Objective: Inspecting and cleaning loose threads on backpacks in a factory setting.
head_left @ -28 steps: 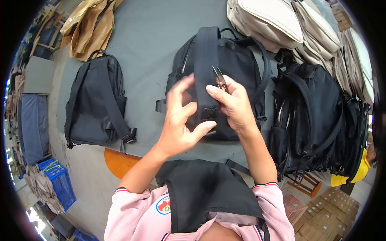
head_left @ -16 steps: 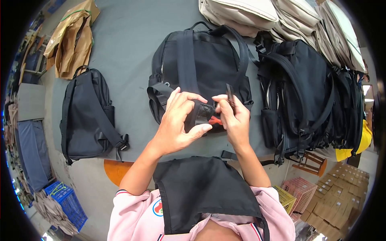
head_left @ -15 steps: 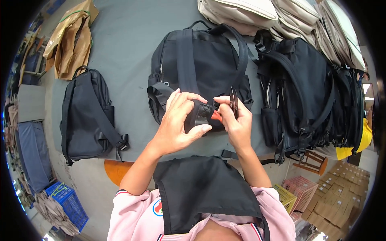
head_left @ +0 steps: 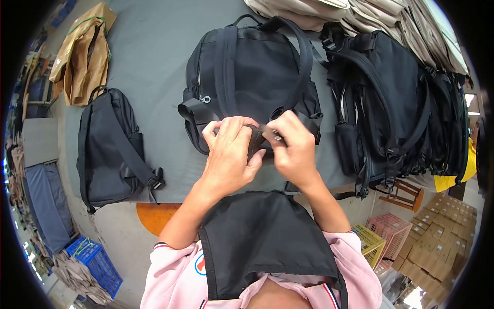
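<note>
Black fabric backpack [head_left: 262, 72] on grey cloth-covered surface [head_left: 149, 62]. Left hand [head_left: 229, 149]: grip pinched on dark strap end [head_left: 253, 141]. Right hand [head_left: 294, 147]: curled round blurred metal snips [head_left: 277, 135]. Risk: slip this close could nick strap.

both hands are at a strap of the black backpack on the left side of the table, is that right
Wrong backpack: the head view shows the left hand and right hand at a strap of the middle black backpack.
</note>
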